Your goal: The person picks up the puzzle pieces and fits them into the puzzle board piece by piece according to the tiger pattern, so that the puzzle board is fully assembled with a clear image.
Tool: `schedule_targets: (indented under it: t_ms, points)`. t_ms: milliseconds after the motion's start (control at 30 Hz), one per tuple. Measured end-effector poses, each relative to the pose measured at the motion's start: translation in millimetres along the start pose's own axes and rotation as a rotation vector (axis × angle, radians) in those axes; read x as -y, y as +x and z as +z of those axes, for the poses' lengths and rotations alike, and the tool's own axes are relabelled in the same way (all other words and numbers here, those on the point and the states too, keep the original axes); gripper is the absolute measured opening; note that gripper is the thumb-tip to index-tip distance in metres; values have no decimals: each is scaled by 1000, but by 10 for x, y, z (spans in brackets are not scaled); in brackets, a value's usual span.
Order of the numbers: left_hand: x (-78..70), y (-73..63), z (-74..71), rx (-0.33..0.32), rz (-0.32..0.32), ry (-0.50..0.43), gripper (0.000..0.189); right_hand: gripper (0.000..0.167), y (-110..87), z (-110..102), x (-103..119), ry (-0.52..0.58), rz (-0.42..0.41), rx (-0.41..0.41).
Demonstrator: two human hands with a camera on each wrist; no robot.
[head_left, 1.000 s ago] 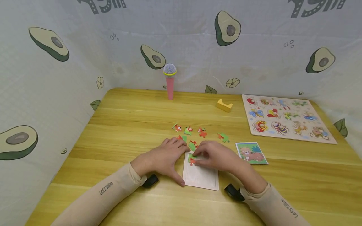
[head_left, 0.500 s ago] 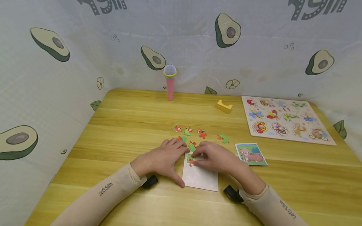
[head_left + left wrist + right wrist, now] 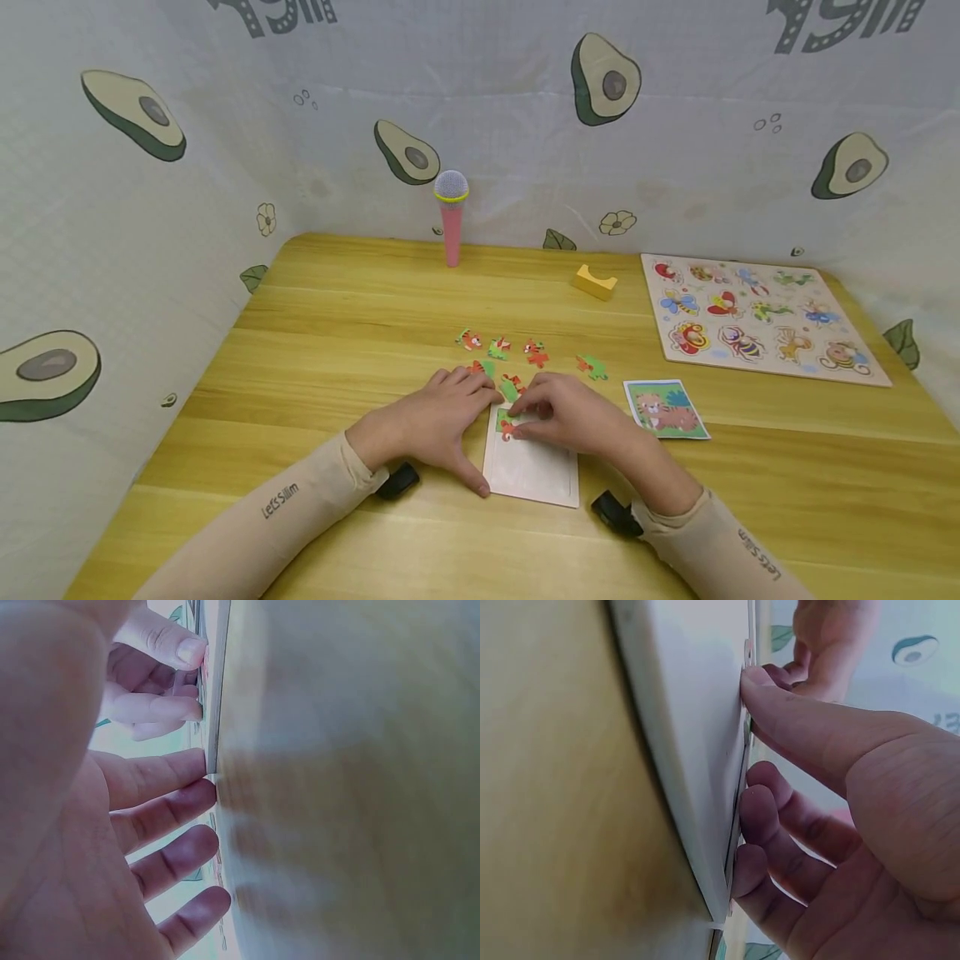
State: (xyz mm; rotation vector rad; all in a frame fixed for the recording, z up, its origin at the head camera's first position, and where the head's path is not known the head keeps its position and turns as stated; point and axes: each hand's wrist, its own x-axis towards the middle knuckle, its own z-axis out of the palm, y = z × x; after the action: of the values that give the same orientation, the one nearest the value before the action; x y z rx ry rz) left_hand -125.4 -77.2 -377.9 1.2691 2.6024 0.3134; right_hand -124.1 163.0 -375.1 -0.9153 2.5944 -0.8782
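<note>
In the head view a shallow white puzzle tray (image 3: 531,477) lies on the table before me. A green and orange jigsaw piece (image 3: 505,423) sits in its upper left corner. My right hand (image 3: 581,417) pinches this piece between thumb and fingers, which partly cover it. The left hand (image 3: 438,423) is spread along the tray's left side, thumb by the lower corner and forefinger by the upper one. From the left wrist, the forefinger touches the tray's edge (image 3: 218,690). In the right wrist view the thumb (image 3: 795,724) and fingertips meet the tray's face.
Several loose jigsaw pieces (image 3: 536,353) lie beyond the tray. A tiger picture card (image 3: 666,409) is at the right, with a wooden insect puzzle board (image 3: 757,317) behind it. Farther back are a yellow block (image 3: 595,283) and a pink toy microphone (image 3: 451,225).
Both hands keep nearly the same place. The right wrist has shifted very slightly to the left while its fingers stay at the piece in the tray.
</note>
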Motion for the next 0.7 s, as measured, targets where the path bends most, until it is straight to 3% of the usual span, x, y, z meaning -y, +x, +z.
schedule_targets:
  t_ms: [400, 700]
  points:
    - [10, 19, -19, 12, 8, -10, 109, 18, -18, -24, -50, 31, -22, 21]
    - [22, 4, -44, 16, 8, -35, 107, 12, -13, -18, -85, 59, -61, -10]
